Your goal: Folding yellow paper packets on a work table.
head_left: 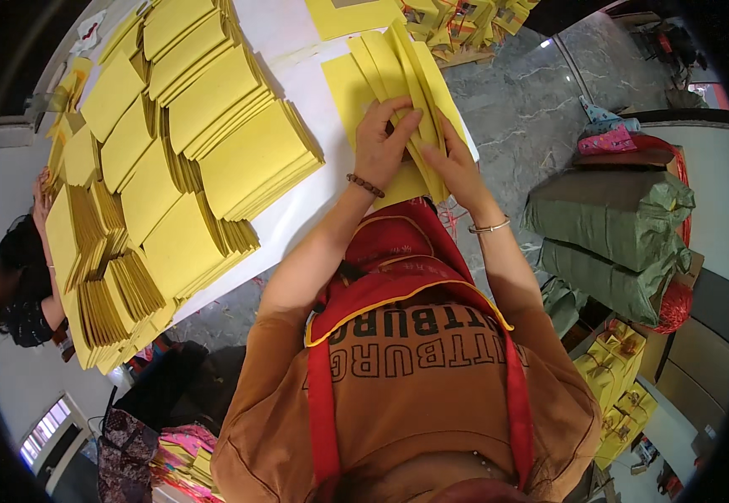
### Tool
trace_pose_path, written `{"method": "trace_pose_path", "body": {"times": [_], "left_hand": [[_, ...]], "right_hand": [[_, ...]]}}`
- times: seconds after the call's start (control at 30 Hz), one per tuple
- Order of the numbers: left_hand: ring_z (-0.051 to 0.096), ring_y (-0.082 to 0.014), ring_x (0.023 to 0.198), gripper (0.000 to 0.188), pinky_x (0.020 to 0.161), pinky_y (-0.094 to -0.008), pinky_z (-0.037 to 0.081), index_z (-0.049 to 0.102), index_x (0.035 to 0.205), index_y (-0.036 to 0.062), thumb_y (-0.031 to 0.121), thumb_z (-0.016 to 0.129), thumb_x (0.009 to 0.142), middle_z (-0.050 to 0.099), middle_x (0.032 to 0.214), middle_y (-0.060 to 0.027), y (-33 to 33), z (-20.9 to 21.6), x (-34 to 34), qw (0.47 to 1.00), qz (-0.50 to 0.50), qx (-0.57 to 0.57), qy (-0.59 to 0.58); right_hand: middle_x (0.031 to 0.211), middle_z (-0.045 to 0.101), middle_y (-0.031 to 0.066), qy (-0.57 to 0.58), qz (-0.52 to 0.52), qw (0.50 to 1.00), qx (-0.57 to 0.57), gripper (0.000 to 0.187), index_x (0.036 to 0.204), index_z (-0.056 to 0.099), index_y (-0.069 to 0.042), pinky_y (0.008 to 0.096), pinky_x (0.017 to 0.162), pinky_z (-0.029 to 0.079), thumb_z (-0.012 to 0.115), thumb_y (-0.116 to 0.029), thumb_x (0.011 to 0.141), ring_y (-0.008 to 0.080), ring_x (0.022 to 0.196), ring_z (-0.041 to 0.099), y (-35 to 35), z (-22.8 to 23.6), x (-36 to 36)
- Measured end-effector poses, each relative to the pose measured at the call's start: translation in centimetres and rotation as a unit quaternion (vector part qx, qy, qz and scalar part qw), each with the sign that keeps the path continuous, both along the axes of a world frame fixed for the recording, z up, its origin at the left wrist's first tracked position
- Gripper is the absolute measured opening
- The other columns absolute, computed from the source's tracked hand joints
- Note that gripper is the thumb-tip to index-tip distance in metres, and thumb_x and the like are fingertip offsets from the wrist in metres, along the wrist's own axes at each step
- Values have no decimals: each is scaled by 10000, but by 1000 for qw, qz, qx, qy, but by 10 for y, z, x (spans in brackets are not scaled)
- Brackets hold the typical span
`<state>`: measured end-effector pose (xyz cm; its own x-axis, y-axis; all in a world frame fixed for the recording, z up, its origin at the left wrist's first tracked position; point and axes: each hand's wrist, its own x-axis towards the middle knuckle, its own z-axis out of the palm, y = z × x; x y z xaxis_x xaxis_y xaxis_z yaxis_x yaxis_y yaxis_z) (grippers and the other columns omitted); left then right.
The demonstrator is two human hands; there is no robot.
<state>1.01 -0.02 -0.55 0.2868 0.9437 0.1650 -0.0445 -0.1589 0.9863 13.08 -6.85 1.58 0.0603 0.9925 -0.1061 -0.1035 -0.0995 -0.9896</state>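
Observation:
A fanned bundle of yellow paper sheets (394, 63) rests on edge at the near edge of a white table (297, 201). My left hand (380, 144), with a bead bracelet at the wrist, grips the bundle from the left, thumb between the sheets. On the bundle's right side my right hand (457, 168), wearing a thin bangle, pinches its lower edge. The two hands almost touch. A flat yellow sheet (349, 92) lies under the bundle.
Many overlapping stacks of folded yellow sheets (205, 134) cover the table's left part. Another person (12, 285) sits at its far left end. Green sacks (616, 230) and yellow gift boxes (616, 369) stand right, on the grey stone floor (524, 109).

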Motion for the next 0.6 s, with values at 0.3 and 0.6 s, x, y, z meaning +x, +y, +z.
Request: {"method": "trace_pose_path", "body": {"times": [0.3,0.6], "left_hand": [[492,-103,729,182,644,-258,395,559,992,32,67,540,814,547,806,-46,-4,-3,2,994,59,-43,-75],[544,-194,845,293,758,-286,426,591,1053,7,161,603,804,602,946,-124,0,2,4,999,25,-10,-40]], "right_hand": [[1295,400,109,33,-2,999,-19,590,1356,248,32,257,956,329,500,-114,842,157,1157,394,1,2,1],[1285,414,126,-67,-7,997,41,667,1354,228,48,275,956,343,569,-122,807,170,1148,415,2,-3,-4]]}}
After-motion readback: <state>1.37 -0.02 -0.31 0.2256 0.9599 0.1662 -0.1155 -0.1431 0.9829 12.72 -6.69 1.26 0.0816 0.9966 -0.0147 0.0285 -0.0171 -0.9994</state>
